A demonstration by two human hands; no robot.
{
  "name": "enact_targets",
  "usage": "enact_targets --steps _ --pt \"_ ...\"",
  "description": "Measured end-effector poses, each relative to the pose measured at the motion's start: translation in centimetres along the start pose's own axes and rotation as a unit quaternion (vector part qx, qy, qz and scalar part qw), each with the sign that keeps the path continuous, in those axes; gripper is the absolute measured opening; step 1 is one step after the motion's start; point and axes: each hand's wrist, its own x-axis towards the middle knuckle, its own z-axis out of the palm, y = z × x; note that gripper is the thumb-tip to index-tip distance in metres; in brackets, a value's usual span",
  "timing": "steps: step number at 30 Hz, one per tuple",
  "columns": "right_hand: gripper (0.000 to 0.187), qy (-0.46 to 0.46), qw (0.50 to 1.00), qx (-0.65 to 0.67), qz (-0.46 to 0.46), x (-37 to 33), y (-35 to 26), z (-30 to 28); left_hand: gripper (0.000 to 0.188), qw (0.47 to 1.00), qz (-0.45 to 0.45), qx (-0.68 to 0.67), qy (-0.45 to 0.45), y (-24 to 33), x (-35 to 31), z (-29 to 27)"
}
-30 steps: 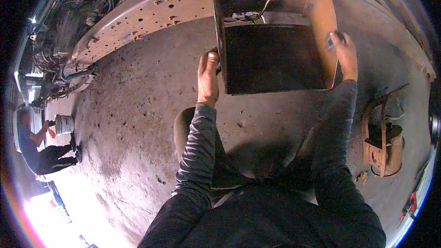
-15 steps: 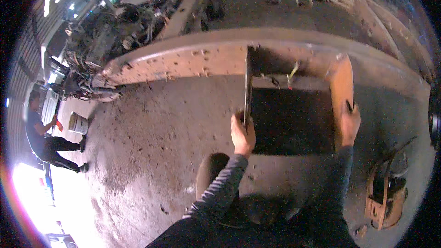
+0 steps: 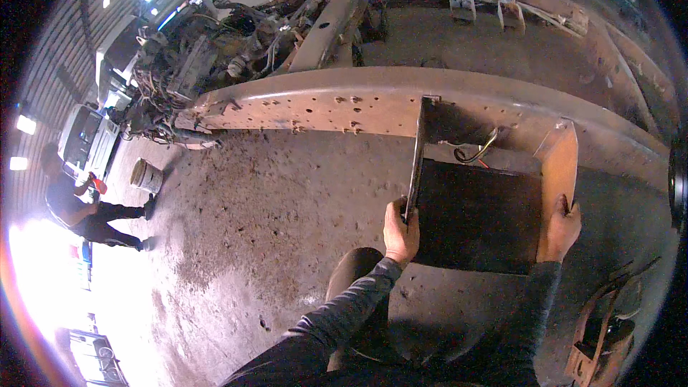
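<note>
A U-shaped metal bracket [image 3: 480, 218] with a dark flat bottom and two upright side plates stands against the brown, hole-pierced frame rail [image 3: 287, 111]. My left hand [image 3: 400, 233] is closed round the near edge of its left plate. On the other side, my right hand [image 3: 561, 229] grips the orange-brown right plate, thumb on the inner face. The top ends of both plates reach the rail's side; whether they are fixed there cannot be made out. A short bundle of wires [image 3: 476, 149] with yellow and red strands hangs at the rail between the plates.
Dirty engine parts and cables [image 3: 193, 64] crowd the rail's far left end. A rusty metal piece with a round body [image 3: 605, 330] rests on the floor at lower right. A person [image 3: 79, 204] holding something red stands at left near a pale bucket [image 3: 146, 175].
The whole scene has shifted right and down in the picture as my head turned. Both hands keep their hold, and the bracket stays at about the same place along the rail.
</note>
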Motion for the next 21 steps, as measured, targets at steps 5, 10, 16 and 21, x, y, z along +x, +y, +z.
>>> enact_targets --steps 5,10,16,21 --pt "0.038 0.042 0.996 0.078 -0.009 -2.2 -1.3 -1.1 0.024 0.962 -0.098 -0.255 -0.025 -1.3 0.0 0.3" --pt "0.018 0.059 0.991 0.094 -0.079 -2.3 -0.4 -1.7 0.028 0.943 -0.076 -0.322 -0.026 -2.1 0.0 0.6" --pt "0.032 0.02 0.997 0.076 0.016 -1.7 -0.9 -1.7 0.033 0.985 0.063 -0.153 -0.048 -1.5 -0.4 -0.2" --pt "0.03 0.024 0.996 0.082 0.024 -1.4 -1.0 -1.7 0.031 0.986 0.039 -0.149 -0.062 -0.7 -0.4 -0.3"
